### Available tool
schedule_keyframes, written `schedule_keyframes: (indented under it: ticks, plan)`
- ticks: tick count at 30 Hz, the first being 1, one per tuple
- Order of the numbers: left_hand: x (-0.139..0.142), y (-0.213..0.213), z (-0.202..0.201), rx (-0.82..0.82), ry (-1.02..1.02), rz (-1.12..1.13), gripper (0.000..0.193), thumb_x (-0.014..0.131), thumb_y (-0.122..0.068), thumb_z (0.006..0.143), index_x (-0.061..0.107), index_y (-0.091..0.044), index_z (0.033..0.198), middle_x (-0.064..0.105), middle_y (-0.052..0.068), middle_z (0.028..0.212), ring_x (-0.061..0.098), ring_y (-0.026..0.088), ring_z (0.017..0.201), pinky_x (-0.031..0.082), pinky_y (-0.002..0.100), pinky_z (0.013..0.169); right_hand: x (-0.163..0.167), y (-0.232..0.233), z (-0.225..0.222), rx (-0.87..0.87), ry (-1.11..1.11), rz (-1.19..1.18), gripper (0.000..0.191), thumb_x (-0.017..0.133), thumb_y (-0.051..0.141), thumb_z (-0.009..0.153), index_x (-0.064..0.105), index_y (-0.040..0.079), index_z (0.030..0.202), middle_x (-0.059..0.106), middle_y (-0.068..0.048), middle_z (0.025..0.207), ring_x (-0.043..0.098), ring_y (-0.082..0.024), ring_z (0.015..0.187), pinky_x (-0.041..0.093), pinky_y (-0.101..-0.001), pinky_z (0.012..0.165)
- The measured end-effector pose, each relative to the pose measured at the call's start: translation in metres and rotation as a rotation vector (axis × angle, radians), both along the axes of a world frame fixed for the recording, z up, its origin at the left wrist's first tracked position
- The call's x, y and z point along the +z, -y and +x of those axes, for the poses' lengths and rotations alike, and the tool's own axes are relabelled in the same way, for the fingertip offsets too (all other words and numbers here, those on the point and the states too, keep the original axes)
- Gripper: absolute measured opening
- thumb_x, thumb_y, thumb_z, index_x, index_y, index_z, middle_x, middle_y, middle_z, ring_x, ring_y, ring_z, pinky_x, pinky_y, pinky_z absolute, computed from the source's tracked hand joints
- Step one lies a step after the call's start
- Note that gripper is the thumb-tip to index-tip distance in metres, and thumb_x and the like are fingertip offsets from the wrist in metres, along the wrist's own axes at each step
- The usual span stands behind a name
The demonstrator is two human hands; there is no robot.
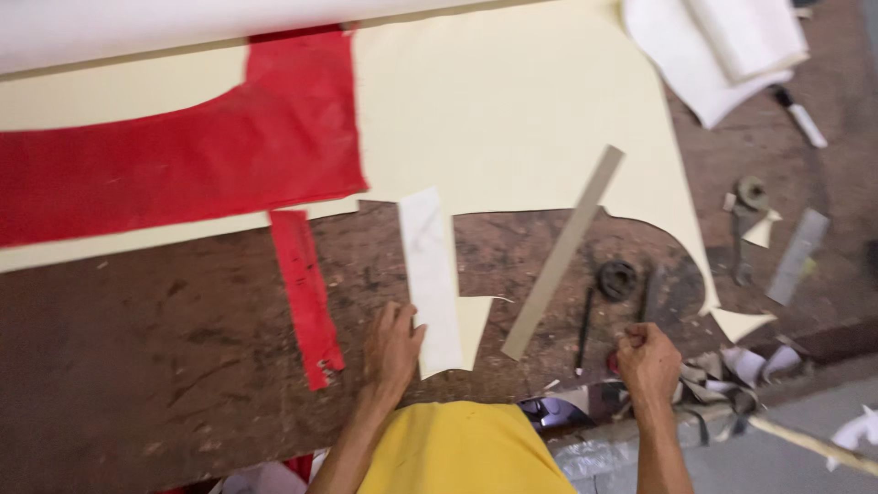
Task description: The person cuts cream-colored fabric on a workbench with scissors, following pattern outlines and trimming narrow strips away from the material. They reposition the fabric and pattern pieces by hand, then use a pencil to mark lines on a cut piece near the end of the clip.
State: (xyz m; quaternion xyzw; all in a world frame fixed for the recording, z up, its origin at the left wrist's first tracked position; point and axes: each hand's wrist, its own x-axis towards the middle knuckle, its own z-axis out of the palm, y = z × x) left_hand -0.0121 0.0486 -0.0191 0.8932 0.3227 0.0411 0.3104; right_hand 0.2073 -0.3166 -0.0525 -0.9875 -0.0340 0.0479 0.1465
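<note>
My left hand (392,347) rests flat on the worn brown table (165,348), its fingers touching the lower left edge of a narrow white strip (432,274) that lies over a cream offcut (474,325). My right hand (647,359) is closed in a fist near the table's front edge; a bit of red shows at its left side, and what it grips cannot be made out. A thin black pencil (583,331) lies just left of that hand. A narrow red strip (305,295) lies left of my left hand.
A large cream sheet (512,110) and a big red piece (201,146) cover the far side. A long grey strip (562,249), a dark round ring (617,278), a metal tool (745,220), a grey bar (798,254), a marker (801,117), folded white material (722,50) and scraps (732,366) lie around.
</note>
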Motion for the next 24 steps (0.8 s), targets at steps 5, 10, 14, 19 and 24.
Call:
schedule_keyframes:
  ticks: [5,10,14,19,24]
  plan:
    - [0.005,-0.001,0.009,-0.194,0.024,0.079,0.047,0.081,-0.017,0.077,0.065,-0.003,0.12,0.057,0.014,0.122,0.055,0.033,0.112,0.047,0.046,0.096,-0.011,0.059,0.016,-0.106,-0.015,-0.048,0.034,0.084,0.026,0.079,0.078,0.005,0.106,0.077,-0.02,0.096,0.073,-0.039,0.092,0.056,-0.0457,0.085]
    - [0.004,-0.009,0.03,-0.367,0.047,0.206,0.061,0.085,-0.017,0.074,0.06,0.001,0.126,0.049,0.022,0.136,0.047,0.041,0.127,0.039,0.055,0.106,-0.012,0.054,-0.001,-0.169,-0.183,-0.004,0.038,0.089,0.03,0.076,0.08,0.002,0.099,0.077,-0.02,0.087,0.075,-0.033,0.081,0.058,-0.0424,0.078]
    - [0.002,-0.017,0.045,-0.449,-0.108,0.201,0.073,0.087,-0.016,0.072,0.054,0.004,0.134,0.044,0.026,0.146,0.044,0.043,0.132,0.036,0.057,0.107,-0.021,0.046,-0.013,-0.194,-0.131,0.016,0.045,0.095,0.026,0.069,0.076,-0.001,0.099,0.075,-0.018,0.082,0.073,-0.03,0.077,0.057,-0.0416,0.077]
    - [0.003,-0.018,0.052,-0.469,-0.217,0.207,0.079,0.088,-0.018,0.072,0.051,0.005,0.137,0.042,0.026,0.149,0.043,0.041,0.135,0.037,0.058,0.109,-0.033,0.048,-0.015,-0.26,-0.154,0.104,0.044,0.092,0.028,0.074,0.074,-0.002,0.1,0.078,-0.016,0.085,0.074,-0.026,0.079,0.058,-0.0369,0.079]
    - [0.006,-0.016,0.057,-0.465,-0.273,0.193,0.082,0.089,-0.02,0.072,0.049,0.003,0.14,0.041,0.026,0.148,0.042,0.042,0.136,0.036,0.06,0.11,-0.01,0.052,-0.01,-0.384,-0.26,0.192,0.04,0.084,0.017,0.081,0.075,0.0,0.115,0.076,-0.019,0.1,0.073,-0.028,0.086,0.056,-0.0362,0.078]
